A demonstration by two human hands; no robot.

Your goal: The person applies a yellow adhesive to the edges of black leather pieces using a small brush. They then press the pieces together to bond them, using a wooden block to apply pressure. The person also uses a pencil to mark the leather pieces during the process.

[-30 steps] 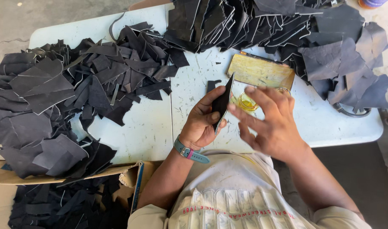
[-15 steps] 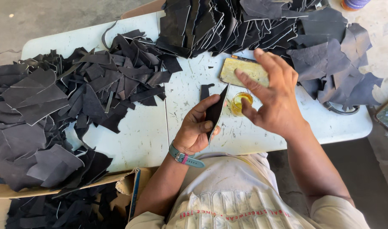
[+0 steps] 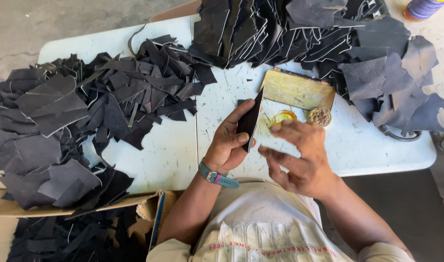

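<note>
The left hand (image 3: pixel 227 145) has its grip closed around a narrow black leather piece (image 3: pixel 251 119), held upright on edge over the white desk (image 3: pixel 168 150), near the person. The right hand (image 3: pixel 299 155) hovers just right of it, fingers spread and holding nothing. Beyond lie a small glue pot (image 3: pixel 283 116), its lid (image 3: pixel 320 116) and a yellowish board (image 3: pixel 298 90). Black leather scraps (image 3: pixel 66 126) cover the left side.

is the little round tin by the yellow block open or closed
Open: the small round tin shows yellow contents, and its lid lies beside it on the table.
</note>
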